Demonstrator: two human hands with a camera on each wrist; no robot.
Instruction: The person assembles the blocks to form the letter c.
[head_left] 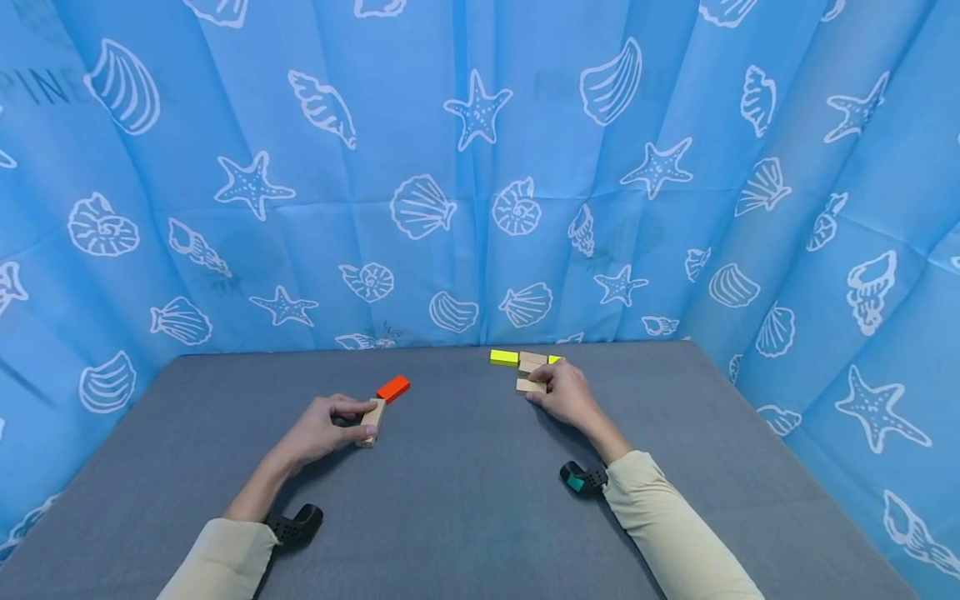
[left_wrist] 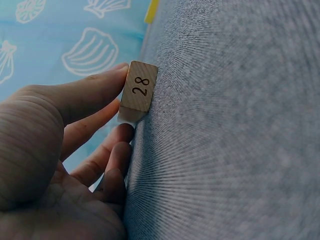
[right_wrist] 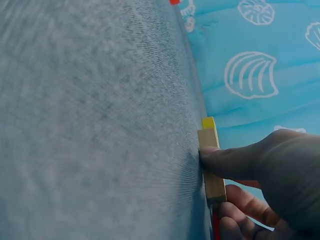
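My left hand (head_left: 324,427) pinches a plain wooden block (head_left: 372,423) by its two ends, between thumb and fingertips. The block's near end, marked 28, faces the left wrist view, with the block low over the cloth. Touching or close beyond its far end lies an orange-red block (head_left: 393,389). My right hand (head_left: 570,397) holds another plain wooden block (right_wrist: 214,185) between thumb and fingers at the back of the table. Just behind that one sits a further wooden block (head_left: 533,361), partly covered by the fingers. A yellow block (head_left: 504,357) lies to its left.
A second yellow piece (head_left: 556,359) shows behind the right hand, mostly hidden. In the right wrist view a red strip (right_wrist: 216,225) peeks out below the held block. A grey cloth (head_left: 465,500) covers the table, and a blue shell-print curtain (head_left: 465,275) hangs along its back edge.
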